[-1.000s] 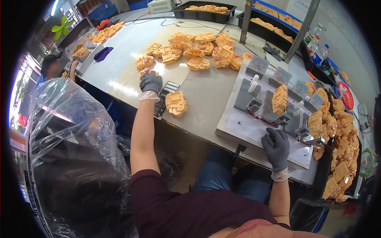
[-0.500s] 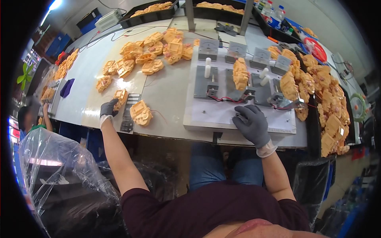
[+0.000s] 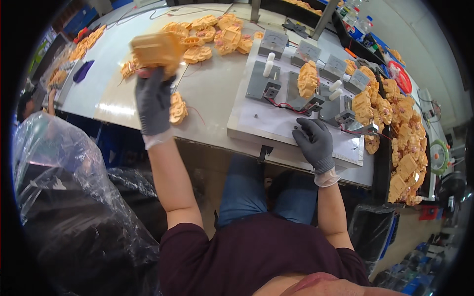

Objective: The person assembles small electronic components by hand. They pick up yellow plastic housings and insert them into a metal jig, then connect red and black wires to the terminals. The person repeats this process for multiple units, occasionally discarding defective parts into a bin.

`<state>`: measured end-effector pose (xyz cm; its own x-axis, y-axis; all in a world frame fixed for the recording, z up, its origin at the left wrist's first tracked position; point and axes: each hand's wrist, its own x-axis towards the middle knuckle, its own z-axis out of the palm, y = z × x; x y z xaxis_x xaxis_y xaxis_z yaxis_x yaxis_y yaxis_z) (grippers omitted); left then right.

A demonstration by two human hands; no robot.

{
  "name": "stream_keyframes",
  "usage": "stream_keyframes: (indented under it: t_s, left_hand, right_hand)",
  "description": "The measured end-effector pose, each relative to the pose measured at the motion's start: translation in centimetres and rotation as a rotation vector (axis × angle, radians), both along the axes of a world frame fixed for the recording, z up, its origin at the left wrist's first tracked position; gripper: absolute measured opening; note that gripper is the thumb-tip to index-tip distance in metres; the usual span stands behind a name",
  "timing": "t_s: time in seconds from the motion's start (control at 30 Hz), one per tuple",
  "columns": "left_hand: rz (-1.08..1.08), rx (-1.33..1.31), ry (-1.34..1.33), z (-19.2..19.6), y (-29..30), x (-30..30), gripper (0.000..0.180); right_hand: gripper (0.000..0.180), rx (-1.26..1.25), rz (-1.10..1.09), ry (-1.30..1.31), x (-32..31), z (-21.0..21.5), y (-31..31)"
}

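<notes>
My left hand [image 3: 154, 103], in a grey glove, is raised off the table with its fingers closed on an orange plastic housing [image 3: 155, 49], which is blurred by motion. Another orange housing [image 3: 178, 108] with a thin red wire lies beyond that forearm, partly hidden by it. My right hand [image 3: 316, 144], also gloved in grey, rests on the front of a white test board [image 3: 276, 130]. Its fingers are loosely bent and apart, beside a small metal stud [image 3: 296, 128]. On the board, one orange housing [image 3: 308, 79] sits upright on a grey fixture, and another housing [image 3: 363, 104] sits at the right fixture.
Several panel meters [image 3: 273, 43] line the back of the board, with white pegs [image 3: 269, 65] before them. Loose housings [image 3: 229, 37] cover the table's far left. A black tray [image 3: 382, 172] heaped with housings stands at right. Metal posts [image 3: 323, 22] rise behind. Another person sits far left.
My left hand has lifted the orange housing from the table and swung it up and to the right. My right hand stays at the board's front. The whole view has shifted somewhat.
</notes>
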<state>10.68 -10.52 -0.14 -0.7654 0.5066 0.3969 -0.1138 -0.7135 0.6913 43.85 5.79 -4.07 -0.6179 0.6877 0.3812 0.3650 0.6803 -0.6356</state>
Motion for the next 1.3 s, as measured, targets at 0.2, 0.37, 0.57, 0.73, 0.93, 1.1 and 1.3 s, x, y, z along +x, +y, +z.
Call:
stream_keyframes:
  t_s: [0.2,0.37,0.57,0.73,0.93,1.1,1.3]
  left_hand:
    - [-0.331,-0.07,-0.058,0.0,2.5,13.4,0.052]
    - [-0.614,-0.078,-0.028,-4.6,5.1,16.8,0.071]
    - [-0.564,-0.112,-0.067,-3.7,8.3,18.7,0.074]
    - [-0.599,-0.122,0.006,-5.1,10.1,19.2,0.066]
    - [-0.648,-0.127,-0.072,-4.9,9.7,19.0,0.079]
    - [-0.712,-0.192,-0.002,-5.0,9.9,18.8,0.084]
    - [-0.754,-0.217,0.081,-4.4,9.8,19.1,0.058]
  right_hand:
    - [0.029,-0.043,-0.017,-0.004,0.1,0.2,0.1]
    - [0.036,-0.02,-0.012,0.01,0.2,-0.3,0.3]
    - [0.047,0.109,0.033,-0.042,0.4,-0.7,0.9]
    - [0.048,0.07,0.033,-0.057,0.6,-0.7,1.0]
    - [0.047,0.034,0.004,-0.027,0.8,0.2,0.5]
    - [0.049,0.065,0.004,-0.031,1.0,-0.4,0.9]
    - [0.051,0.073,0.011,-0.053,1.0,-0.5,1.0]
